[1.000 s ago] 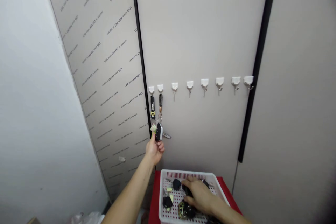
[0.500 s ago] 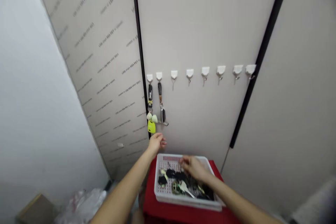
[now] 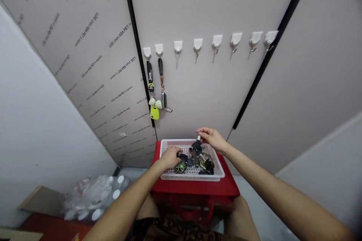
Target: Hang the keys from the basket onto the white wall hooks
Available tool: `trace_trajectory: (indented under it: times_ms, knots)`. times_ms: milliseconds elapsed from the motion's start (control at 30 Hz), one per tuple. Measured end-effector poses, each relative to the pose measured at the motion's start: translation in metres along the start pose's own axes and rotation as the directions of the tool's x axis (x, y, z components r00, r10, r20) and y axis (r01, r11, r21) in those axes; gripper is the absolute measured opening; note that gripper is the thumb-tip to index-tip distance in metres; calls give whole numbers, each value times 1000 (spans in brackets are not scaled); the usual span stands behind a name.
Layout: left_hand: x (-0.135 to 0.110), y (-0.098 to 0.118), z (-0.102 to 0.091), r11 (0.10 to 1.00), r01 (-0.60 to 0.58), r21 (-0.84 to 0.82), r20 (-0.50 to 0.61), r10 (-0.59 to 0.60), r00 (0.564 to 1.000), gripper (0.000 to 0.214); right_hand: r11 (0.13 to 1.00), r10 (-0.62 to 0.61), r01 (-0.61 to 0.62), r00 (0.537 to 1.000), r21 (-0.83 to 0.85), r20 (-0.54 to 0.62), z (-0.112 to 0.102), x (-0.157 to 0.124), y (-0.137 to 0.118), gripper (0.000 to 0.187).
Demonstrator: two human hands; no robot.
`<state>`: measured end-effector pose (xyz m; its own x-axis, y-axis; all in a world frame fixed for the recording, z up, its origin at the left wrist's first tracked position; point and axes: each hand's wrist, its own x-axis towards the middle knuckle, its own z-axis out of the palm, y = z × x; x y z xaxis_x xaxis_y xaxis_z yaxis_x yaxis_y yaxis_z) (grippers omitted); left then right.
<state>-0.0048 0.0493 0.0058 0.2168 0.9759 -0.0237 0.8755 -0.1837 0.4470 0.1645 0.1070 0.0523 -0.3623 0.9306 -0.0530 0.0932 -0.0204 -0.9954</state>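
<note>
White plastic basket [image 3: 192, 177] on a red stand [image 3: 195, 187] held tangled keys [image 3: 199, 161]; the left hand [image 3: 169, 157] lay curled on them, grip unclear; the right hand [image 3: 210, 138] hovered open above.

Eight wall hooks [image 3: 178, 46], two carrying key bunches [image 3: 161, 83], six bare; one basket [image 3: 192, 176] of keys [image 3: 199, 160] too tangled to count; one left hand [image 3: 169, 157], one right hand [image 3: 212, 138].

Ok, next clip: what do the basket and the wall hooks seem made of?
The basket looks like white moulded plastic, matte, with a punched grid of small holes. The wall hooks seem to be white plastic plates with metal prongs, judging by the prongs' grey glint; the small size leaves that open.
</note>
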Motion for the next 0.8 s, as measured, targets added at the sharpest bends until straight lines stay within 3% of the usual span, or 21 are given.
trace_trajectory:
  times_ms: [100, 267, 400, 567, 700, 800]
  knots:
    - [-4, 2, -2, 989, -57, 136, 49, 51, 997, 28, 999, 15, -16, 1000, -45, -18, -4, 0, 3, 14]
    - [-10, 3, -6, 987, -38, 154, 15, 36, 999, 20, 967, 3, -6, 1000, -253, -10, -10, -1, 16, 14]
    - [-14, 11, -2, 978, -33, 206, 111, 10, 994, 28, 890, -37, 26, 999, -455, -15, -15, -2, 22, 16]
    - [-10, 19, 6, 964, 34, 265, 65, -53, 996, 30, 885, -85, 37, 993, -463, -83, -21, -4, 14, 26]
    - [1, 23, 14, 966, -15, 259, -18, 20, 1000, 32, 867, -15, 27, 999, -497, 29, -26, -9, 13, 26]
    - [7, 25, 20, 963, -46, 265, -9, 51, 999, 31, 757, 34, 84, 985, -648, 167, -28, -14, 20, 20]
